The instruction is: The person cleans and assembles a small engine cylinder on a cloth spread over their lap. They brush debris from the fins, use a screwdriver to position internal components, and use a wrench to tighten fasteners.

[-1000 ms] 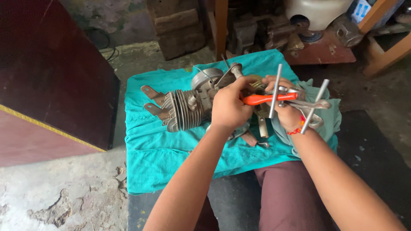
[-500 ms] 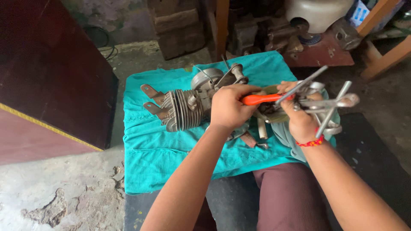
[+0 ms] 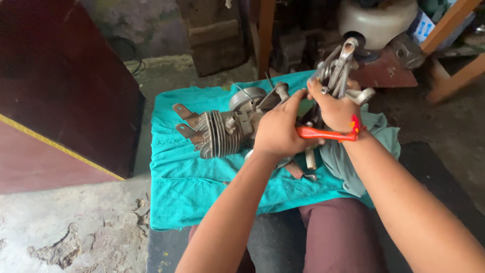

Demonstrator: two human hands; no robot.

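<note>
The engine lay on its side on the teal cloth over our lap, finned cylinder toward the left. We judged it heavy, rigid cast metal, likely greasy; the fins and the two mounting lugs looked the surest holds. Our left hand was clenched around an orange-handled tool at the crankcase end. Our right hand gripped a bunch of steel spanners, raised just above it. Behind stood a white tank and wooden frames.
</note>
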